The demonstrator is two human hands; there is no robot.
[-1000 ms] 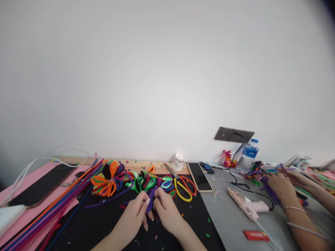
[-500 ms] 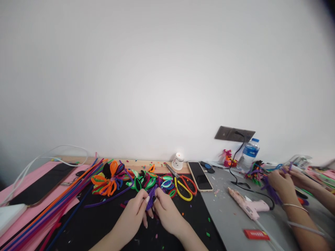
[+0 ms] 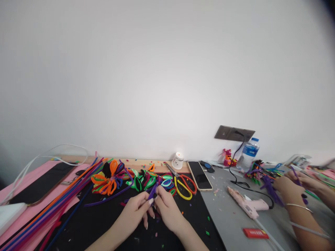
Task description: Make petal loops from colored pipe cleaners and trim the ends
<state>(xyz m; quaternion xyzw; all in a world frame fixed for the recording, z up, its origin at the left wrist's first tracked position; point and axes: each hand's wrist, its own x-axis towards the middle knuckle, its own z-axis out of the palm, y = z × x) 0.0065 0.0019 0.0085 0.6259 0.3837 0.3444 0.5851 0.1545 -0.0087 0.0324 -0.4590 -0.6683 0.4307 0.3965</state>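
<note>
Both hands meet over the black mat [image 3: 99,223], fingers pinched round purple pipe cleaners [image 3: 153,192]. My left hand [image 3: 134,212] grips them from the left, thumb and forefinger together. My right hand [image 3: 166,209] pinches the same bundle from the right; the fingertips hide much of it. Just beyond lie looped green pipe cleaner shapes [image 3: 138,181] and an orange pipe cleaner flower [image 3: 112,177]. Scissors [image 3: 184,186] with one yellow and one red handle rest to the right of my hands.
Long pipe cleaners [image 3: 60,205] lie across pink paper at left, near a dark phone [image 3: 42,183]. A paper cup [image 3: 177,161] and a white-edged phone [image 3: 200,176] stand behind. At right are a pink glue gun [image 3: 247,204], a water bottle [image 3: 248,153] and a co-worker's hands [image 3: 289,191].
My fingers have shifted slightly on the purple pipe cleaners, which now show as a narrower bundle. The co-worker's hands have moved a little right and down.
</note>
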